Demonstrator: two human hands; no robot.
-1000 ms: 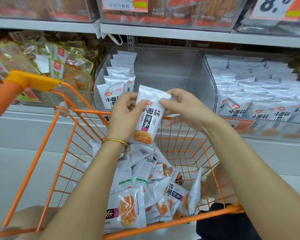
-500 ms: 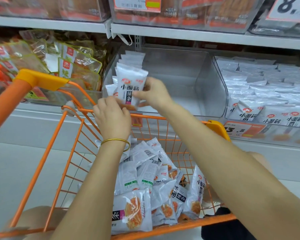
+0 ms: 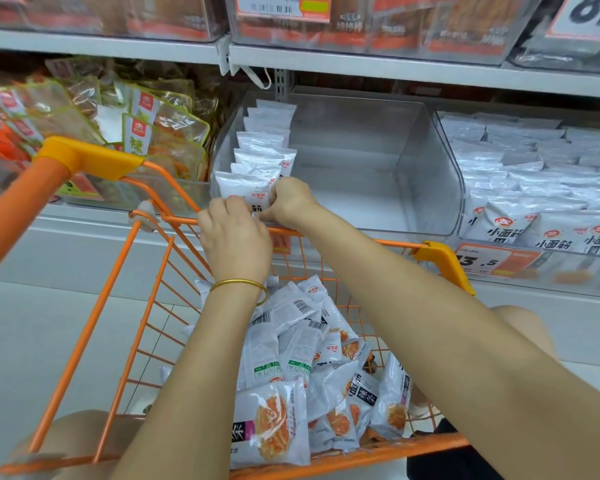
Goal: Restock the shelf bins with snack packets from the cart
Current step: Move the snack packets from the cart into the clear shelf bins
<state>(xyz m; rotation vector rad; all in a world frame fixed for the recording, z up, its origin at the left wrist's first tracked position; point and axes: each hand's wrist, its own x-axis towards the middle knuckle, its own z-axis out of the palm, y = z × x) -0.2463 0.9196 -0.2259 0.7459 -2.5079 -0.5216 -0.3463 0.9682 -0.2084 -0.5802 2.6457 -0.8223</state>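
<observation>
While the head camera looks down over an orange wire cart [image 3: 361,457], my feed shows a shop aisle with a pale floor [image 3: 32,341] and a grey metal shelf [image 3: 395,69] running across the top. Beneath the shelf stand three clear bins side by side. I see the left bin [image 3: 194,192] packed with green-edged pouches, and the right bin [image 3: 449,188] filled with white snack packs above an orange price tag [image 3: 492,261]. In the middle bin [image 3: 413,174] a row of packets [image 3: 267,140] stands upright along the left wall only. Down in the cart lies a heap of loose packets [image 3: 291,358], white with orange print, some face up and some showing barcodes. Both arms reach over the cart's far rim to the near left corner of the middle bin. My view has the right hand [image 3: 290,202] knuckles up, its fingers and thumb bunched and pinching the right edge of the front packet [image 3: 243,187], which stands at the head of the row. Just beside it, the left hand [image 3: 236,240], a gold bangle [image 3: 239,284] at its wrist, has its fingers bent against that packet's lower edge; the fingertips are hidden, so I cannot tell whether it grips.
</observation>
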